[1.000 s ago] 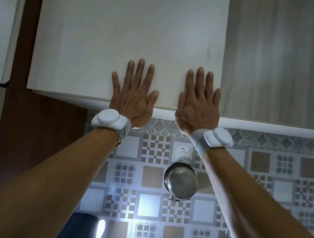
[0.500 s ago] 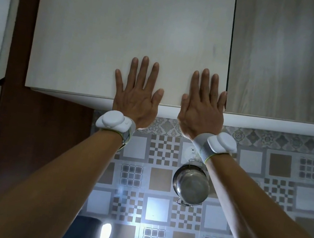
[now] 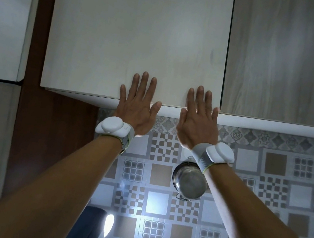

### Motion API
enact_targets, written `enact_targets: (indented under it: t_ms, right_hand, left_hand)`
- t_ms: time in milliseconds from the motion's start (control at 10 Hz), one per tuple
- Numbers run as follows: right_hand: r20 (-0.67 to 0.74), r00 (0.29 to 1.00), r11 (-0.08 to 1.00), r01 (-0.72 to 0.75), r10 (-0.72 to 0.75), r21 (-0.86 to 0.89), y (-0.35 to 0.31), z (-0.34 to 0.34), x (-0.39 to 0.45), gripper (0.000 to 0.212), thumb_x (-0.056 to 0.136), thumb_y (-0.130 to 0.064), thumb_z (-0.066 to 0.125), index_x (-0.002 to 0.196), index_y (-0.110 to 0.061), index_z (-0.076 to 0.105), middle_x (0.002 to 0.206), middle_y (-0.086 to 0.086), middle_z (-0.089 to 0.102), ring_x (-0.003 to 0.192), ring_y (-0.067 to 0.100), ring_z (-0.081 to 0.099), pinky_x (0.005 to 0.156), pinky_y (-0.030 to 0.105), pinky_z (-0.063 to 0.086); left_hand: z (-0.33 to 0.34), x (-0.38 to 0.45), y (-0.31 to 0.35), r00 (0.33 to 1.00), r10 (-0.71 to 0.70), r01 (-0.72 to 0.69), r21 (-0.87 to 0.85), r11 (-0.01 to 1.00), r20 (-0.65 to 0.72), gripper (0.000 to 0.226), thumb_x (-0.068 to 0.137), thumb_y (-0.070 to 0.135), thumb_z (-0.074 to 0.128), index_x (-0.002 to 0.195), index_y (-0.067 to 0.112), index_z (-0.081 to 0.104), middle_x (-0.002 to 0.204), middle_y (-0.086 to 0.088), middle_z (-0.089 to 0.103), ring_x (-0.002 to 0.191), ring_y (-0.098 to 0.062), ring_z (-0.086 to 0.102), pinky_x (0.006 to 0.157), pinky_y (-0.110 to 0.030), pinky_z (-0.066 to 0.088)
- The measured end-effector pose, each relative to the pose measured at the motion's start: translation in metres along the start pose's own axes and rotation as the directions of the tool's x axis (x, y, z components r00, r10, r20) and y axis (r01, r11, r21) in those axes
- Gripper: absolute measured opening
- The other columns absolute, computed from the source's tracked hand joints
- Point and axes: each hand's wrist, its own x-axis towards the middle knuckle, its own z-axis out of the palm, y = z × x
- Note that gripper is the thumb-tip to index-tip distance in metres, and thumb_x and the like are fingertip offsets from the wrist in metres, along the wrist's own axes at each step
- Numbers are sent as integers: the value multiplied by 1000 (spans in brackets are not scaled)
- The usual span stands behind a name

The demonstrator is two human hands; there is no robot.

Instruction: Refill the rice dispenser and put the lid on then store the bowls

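Both of my arms reach up toward a pale upper cabinet door (image 3: 138, 37), which looks closed. My left hand (image 3: 136, 105) is spread flat with its fingers over the door's lower edge. Beside it, my right hand (image 3: 198, 119) is also flat and spread near the door's lower right corner. Neither hand holds anything. No bowls, rice dispenser or lid are in sight.
A grey wood-grain cabinet door (image 3: 291, 58) adjoins on the right. Below, a patterned tile wall (image 3: 154, 201) carries a hanging steel pot (image 3: 189, 181). A dark brown panel (image 3: 46, 131) and pale cabinets (image 3: 7, 17) lie to the left. A dark blue object (image 3: 85, 229) sits low.
Both hands have slid down the door face, from fully on it to its lower edge, still flat and spread. The view has shifted slightly.
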Motion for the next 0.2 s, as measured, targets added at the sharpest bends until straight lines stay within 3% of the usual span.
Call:
enact_targets:
  t_ms: [200]
  right_hand:
    - [247,967,992,-94,70,87,-13,-30,-26,57,103,-42,19,156,-19,16,166,2,2,153,24,-1,121,54,12]
  left_hand:
    - [-36,-31,3,951,-58,117,-178,977,304,65,100,54,12,155,23,1,163,3,-10,151,-21,-10,120,-58,4]
